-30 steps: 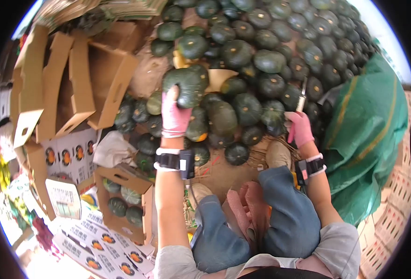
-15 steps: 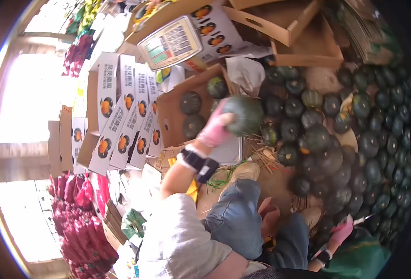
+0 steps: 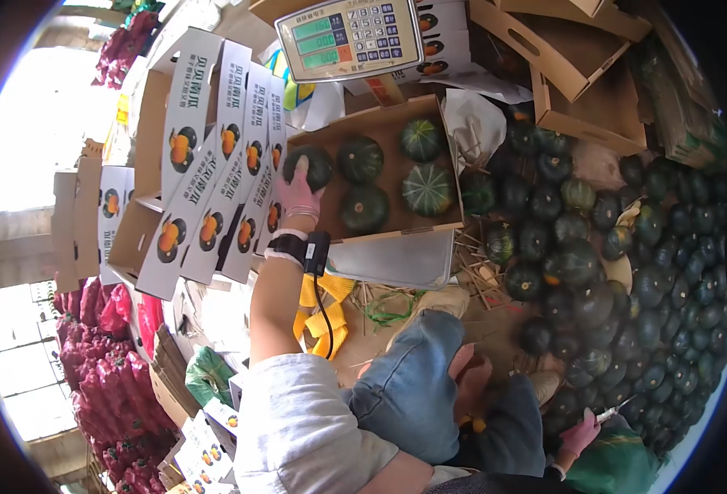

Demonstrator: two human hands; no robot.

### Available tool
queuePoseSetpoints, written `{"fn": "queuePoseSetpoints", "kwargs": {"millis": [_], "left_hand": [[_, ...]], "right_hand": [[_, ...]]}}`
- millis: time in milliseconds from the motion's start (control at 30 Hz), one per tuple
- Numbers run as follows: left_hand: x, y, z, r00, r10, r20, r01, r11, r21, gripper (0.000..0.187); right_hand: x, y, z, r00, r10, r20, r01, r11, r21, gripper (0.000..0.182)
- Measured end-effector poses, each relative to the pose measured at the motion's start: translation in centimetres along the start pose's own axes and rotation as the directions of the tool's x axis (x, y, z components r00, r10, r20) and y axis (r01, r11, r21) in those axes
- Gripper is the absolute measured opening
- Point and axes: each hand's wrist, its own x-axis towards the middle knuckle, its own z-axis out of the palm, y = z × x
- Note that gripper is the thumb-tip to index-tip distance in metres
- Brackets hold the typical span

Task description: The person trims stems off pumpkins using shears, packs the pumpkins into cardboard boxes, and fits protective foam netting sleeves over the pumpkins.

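My left hand (image 3: 299, 198), in a pink glove, is closed around a dark green pumpkin (image 3: 317, 170) at the left end of an open cardboard box (image 3: 396, 233). Several more pumpkins lie in that box, among them a dark one (image 3: 361, 160) beside the held one and a striped one (image 3: 429, 190) at the right end. Low on the right, my right hand (image 3: 580, 435), also gloved in pink, grips a pointed metal tool (image 3: 614, 410) that looks like snips. It is close to the edge of the pumpkin pile.
Beneath the box shows a metal scale platform (image 3: 404, 259); the scale's display (image 3: 347, 41) stands behind. Printed white cartons (image 3: 207, 173) lean at left. A large pumpkin pile (image 3: 618, 288) covers the right. Brown trays (image 3: 585, 99), a yellow strap (image 3: 328, 317) and red net sacks (image 3: 112, 387) surround me.
My left hand has carried the pumpkin leftward and down into the left end of the box. My right hand still grips the tool, slightly lower in view. The camera view has shifted.
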Motion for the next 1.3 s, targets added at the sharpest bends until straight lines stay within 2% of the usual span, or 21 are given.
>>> {"fn": "queuePoseSetpoints", "kwargs": {"millis": [67, 100, 200, 267, 300, 400, 433, 500, 667, 767, 867, 900, 933, 967, 1000, 1033, 1067, 1100, 1133, 1200, 1300], "left_hand": [[1.1, -0.5, 0.1, 0.999, 0.023, 0.044, -0.023, 1.0, -0.014, 0.063], [1.2, -0.7, 0.2, 1.0, 0.007, 0.018, -0.008, 0.999, 0.054, 0.055], [6.0, -3.6, -3.8, 0.991, -0.082, 0.101, -0.002, 0.768, 0.64, 0.045], [5.0, -2.4, -4.3, 0.987, -0.026, 0.16, -0.104, 0.658, 0.746, 0.041], [4.1, -2.0, -4.8, 0.982, -0.003, 0.189, -0.151, 0.593, 0.791, 0.039], [2.0, -1.6, -6.3, 0.801, 0.496, 0.335, -0.551, 0.396, 0.734, 0.032], [1.3, -1.4, -6.7, 0.874, 0.406, 0.266, -0.476, 0.609, 0.635, 0.033], [-1.0, 0.0, -7.2, 0.91, 0.359, 0.207, -0.402, 0.643, 0.652, 0.036], [-7.1, 4.0, -6.2, 0.902, 0.331, 0.279, -0.427, 0.574, 0.699, 0.051], [-8.7, 3.6, -5.8, 0.887, 0.319, 0.333, -0.461, 0.566, 0.684, 0.072], [-9.4, 2.0, -5.0, 0.734, 0.334, 0.59, -0.665, 0.178, 0.726, 0.083], [-10.3, 1.9, -4.4, 0.737, 0.206, 0.644, -0.663, 0.035, 0.748, 0.093], [-10.8, 1.9, -4.1, 0.771, 0.134, 0.622, -0.629, 0.01, 0.777, 0.094], [-11.3, 1.7, -3.6, 0.778, 0.049, 0.627, -0.626, -0.02, 0.779, 0.094], [-11.5, 1.1, -2.6, 0.748, -0.054, 0.661, -0.663, -0.057, 0.746, 0.095], [-11.2, -0.2, -2.5, 0.737, -0.043, 0.674, -0.672, 0.054, 0.739, 0.094], [-11.0, -0.9, -2.2, 0.74, -0.042, 0.671, -0.667, 0.078, 0.741, 0.09], [-9.9, -2.7, -2.9, 0.72, 0.02, 0.694, -0.686, 0.174, 0.707, 0.085], [-8.7, -3.9, -3.2, 0.746, 0.001, 0.666, -0.647, 0.24, 0.724, 0.077], [-10.2, -3.0, -2.1, 0.771, 0.064, 0.634, -0.637, 0.067, 0.768, 0.063], [-9.0, -4.2, -2.7, 0.697, 0.109, 0.709, -0.715, 0.04, 0.698, 0.048]], "right_hand": [[-2.6, -2.9, 1.0, 0.999, 0.005, 0.032, -0.005, 1.0, -0.005, 0.043], [-3.9, -4.2, 1.7, 0.999, -0.011, 0.053, 0.011, 1.0, 0.001, 0.041], [1.0, 0.8, 0.6, 0.989, -0.124, 0.079, 0.124, 0.992, 0.013, 0.036], [2.6, 2.1, 1.2, 0.981, -0.176, 0.086, 0.175, 0.984, 0.022, 0.035], [-1.9, -2.7, 2.4, 0.989, -0.045, 0.142, 0.045, 0.999, 0.002, 0.036], [-1.3, -1.6, 2.7, 0.984, -0.143, 0.103, 0.141, 0.99, 0.03, 0.036], [0.0, -0.4, 2.4, 0.98, -0.16, 0.117, 0.154, 0.986, 0.056, 0.037], [-0.2, -0.9, 2.2, 0.976, -0.182, 0.122, 0.179, 0.983, 0.036, 0.037], [-0.8, -2.2, 1.7, 0.967, -0.21, 0.143, 0.213, 0.977, -0.007, 0.04], [-3.2, -4.6, 1.5, 0.973, -0.098, 0.208, 0.106, 0.994, -0.026, 0.042], [-3.6, -4.8, 1.6, 0.971, -0.106, 0.214, 0.11, 0.994, -0.007, 0.046], [-3.5, -4.3, 2.3, 0.981, -0.109, 0.162, 0.099, 0.993, 0.07, 0.048], [-3.4, -3.8, 2.9, 0.991, -0.1, 0.087, 0.085, 0.984, 0.155, 0.051], [-6.2, -6.2, 3.6, 0.969, -0.172, 0.18, 0.128, 0.964, 0.234, 0.048], [-5.2, -5.7, 2.7, 0.944, -0.144, 0.296, 0.107, 0.985, 0.139, 0.044], [-5.7, -6.1, 2.7, 0.954, -0.124, 0.272, 0.087, 0.985, 0.146, 0.041], [-5.3, -4.9, 3.5, 0.942, -0.266, 0.203, 0.19, 0.925, 0.328, 0.037], [-7.0, -7.8, 1.9, 0.952, -0.069, 0.298, 0.001, 0.974, 0.225, 0.034], [-6.6, -7.3, 1.5, 0.97, -0.12, 0.212, 0.057, 0.958, 0.281, 0.032], [-3.6, -5.0, 0.2, 0.979, -0.137, 0.15, 0.086, 0.949, 0.305, 0.034], [0.8, -3.4, -1.2, 0.996, -0.058, 0.073, 0.031, 0.945, 0.325, 0.029]]}}
